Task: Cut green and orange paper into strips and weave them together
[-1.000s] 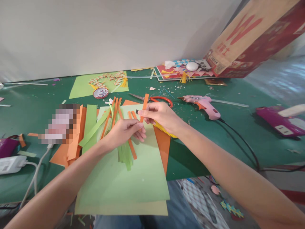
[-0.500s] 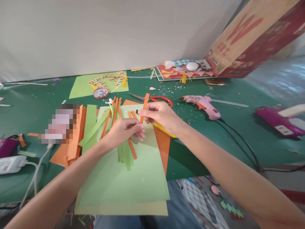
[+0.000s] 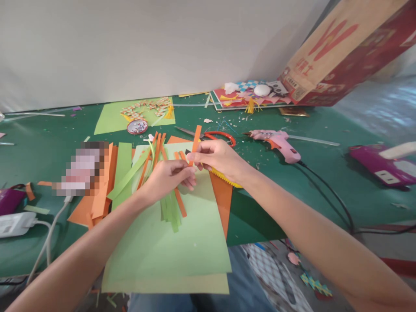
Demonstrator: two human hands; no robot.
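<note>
I have an orange strip [image 3: 196,143] pinched between the fingers of my right hand [image 3: 197,157], tilted over the far part of the green sheet [image 3: 169,251]; the fingers of my left hand [image 3: 175,175] curl at its lower end, and I cannot tell whether they grip it. Cutting looks done for the loose strips [image 3: 157,151] beside my left hand, but they lie unjoined. Farther back on the desk [image 3: 331,123], a woven piece [image 3: 160,103] seems well advanced. The bag [image 3: 328,47] bears a big red W above characters too blurred to read surely; the adapter's [image 3: 16,224] print is illegible.
</note>
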